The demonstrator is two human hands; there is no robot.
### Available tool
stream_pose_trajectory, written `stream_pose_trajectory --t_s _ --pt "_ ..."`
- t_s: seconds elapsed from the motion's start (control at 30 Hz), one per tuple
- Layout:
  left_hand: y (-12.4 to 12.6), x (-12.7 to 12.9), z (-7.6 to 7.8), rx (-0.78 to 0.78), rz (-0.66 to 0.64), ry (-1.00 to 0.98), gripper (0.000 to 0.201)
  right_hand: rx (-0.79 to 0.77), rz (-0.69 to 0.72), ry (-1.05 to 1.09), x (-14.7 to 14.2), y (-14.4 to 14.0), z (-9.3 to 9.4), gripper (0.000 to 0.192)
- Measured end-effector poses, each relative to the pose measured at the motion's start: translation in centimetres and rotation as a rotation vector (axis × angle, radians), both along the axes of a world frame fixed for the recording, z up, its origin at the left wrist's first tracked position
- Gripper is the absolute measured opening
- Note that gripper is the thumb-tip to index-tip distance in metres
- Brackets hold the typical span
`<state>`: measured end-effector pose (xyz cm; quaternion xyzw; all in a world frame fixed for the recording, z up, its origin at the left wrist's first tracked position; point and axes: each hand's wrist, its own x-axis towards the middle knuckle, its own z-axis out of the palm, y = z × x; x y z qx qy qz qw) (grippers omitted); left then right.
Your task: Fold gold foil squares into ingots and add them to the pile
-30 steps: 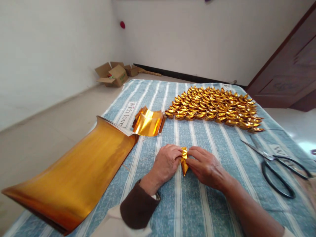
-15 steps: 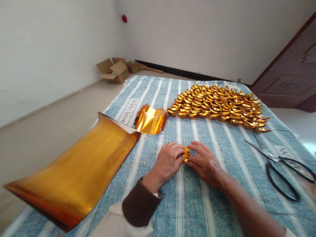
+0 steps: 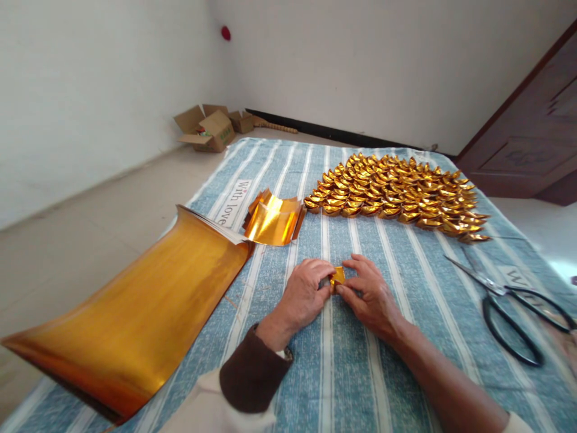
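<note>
Between my two hands is a small folded piece of gold foil paper (image 3: 338,277), low over the striped cloth. My left hand (image 3: 306,290) pinches its left side between thumb and fingers. From the other side my right hand (image 3: 370,294) has its thumb and index finger closed on the lower right edge, while its other fingers stretch out above. Part of the foil is hidden behind the fingertips. Beyond the hands sits a small stack of cut gold foil sheets (image 3: 274,221). Many folded gold foil ingots (image 3: 392,189) stand in close rows at the back right.
A large stack of gold foil sheets (image 3: 135,307) lies along the left side, overhanging the table edge. Black-handled scissors (image 3: 498,290) lie on the right, blades pointing toward the ingots. Blue striped cloth (image 3: 288,373) covers the table. An open cardboard box (image 3: 210,131) is on the floor behind.
The foil piece has turned between my fingers and now shows a flatter, smoother face. My right thumb and index finger have shifted slightly left and down on it.
</note>
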<state>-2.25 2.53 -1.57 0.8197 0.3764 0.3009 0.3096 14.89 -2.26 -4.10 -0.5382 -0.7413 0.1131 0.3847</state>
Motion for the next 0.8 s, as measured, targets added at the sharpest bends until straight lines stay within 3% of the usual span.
stream_pose_trajectory --t_s 0.17,0.33,0.5,0.7,0.8 --pt "0.1 -0.2 -0.1 0.028 0.008 0.029 0.025 -0.027 -0.062 0.026 -0.4 0.1 -0.1 0.017" --pt "0.2 -0.3 -0.7 0.141 0.094 0.112 0.034 -0.043 -0.062 0.025 -0.5 0.2 -0.1 0.018" --pt "0.4 0.4 -0.9 0.213 0.195 0.24 0.017 -0.033 -0.054 0.015 -0.4 0.2 -0.3 0.019" --pt "0.5 0.8 -0.5 0.082 0.233 0.1 0.011 -0.016 -0.025 0.017 -0.3 0.3 -0.1 0.015" --pt "0.3 0.8 0.2 -0.124 0.251 -0.095 0.011 -0.004 0.015 0.058 -0.3 0.3 0.4 0.016"
